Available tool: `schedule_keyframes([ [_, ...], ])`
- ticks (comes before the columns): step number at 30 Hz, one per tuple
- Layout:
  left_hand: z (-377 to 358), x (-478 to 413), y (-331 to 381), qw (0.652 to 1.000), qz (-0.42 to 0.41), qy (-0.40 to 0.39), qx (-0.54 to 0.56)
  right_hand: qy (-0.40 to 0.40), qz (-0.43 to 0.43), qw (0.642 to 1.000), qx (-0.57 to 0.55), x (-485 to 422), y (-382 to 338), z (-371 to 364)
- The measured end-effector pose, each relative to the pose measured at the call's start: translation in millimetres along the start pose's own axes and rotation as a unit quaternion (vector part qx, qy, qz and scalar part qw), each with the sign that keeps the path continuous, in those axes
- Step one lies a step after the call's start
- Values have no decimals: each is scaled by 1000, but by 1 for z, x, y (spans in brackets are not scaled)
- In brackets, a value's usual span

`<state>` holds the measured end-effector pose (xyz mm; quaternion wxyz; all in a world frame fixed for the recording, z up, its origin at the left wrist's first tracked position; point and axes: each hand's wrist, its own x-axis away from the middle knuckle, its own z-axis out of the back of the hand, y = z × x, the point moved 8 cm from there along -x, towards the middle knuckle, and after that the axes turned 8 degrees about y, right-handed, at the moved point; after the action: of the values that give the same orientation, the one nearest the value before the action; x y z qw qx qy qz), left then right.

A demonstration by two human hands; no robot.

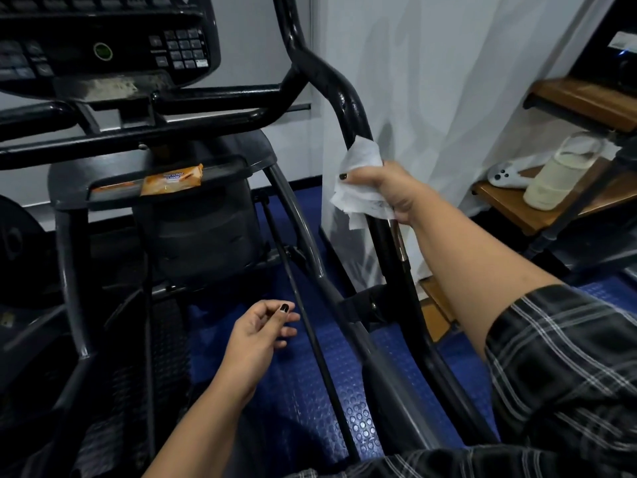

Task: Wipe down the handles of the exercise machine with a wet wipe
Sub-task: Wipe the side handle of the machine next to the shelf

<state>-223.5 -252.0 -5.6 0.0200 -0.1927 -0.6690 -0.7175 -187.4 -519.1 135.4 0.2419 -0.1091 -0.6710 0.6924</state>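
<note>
Closest to me, my plaid sleeve (pixel 551 374) covers the right upper arm. My left hand (pixel 262 329) hangs over the blue floor mat (pixel 296 401), its grip loose, fingers lightly curled and holding nothing. Farther out, my right hand (pixel 386 188) has its grip wrapped around the white wet wipe (pixel 362 160), which is folded round the black right handle (pixel 348 101) of the exercise machine, just below its bend. Beyond that, an orange pack (pixel 172 181) lies on the machine's tray (pixel 224 169), with the console (pixel 103 46) above. Off to the right, a jar (pixel 558 170) stands on a wooden shelf (pixel 510 208).
</note>
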Motion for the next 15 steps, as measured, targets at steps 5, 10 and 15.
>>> schedule_keyframes([
  [5, -1, -3, -2, 1000, 5, -5, -8, 48, -9, 996, 70, 0, 22, 8],
  [10, -5, -10, 12, 1000, -7, -7, -12, 99, -14, 992, 76, 34, 49, 20],
  [15, -16, -24, 29, 1000, -19, -17, -18, 138, -51, 985, 94, 60, 89, 33],
])
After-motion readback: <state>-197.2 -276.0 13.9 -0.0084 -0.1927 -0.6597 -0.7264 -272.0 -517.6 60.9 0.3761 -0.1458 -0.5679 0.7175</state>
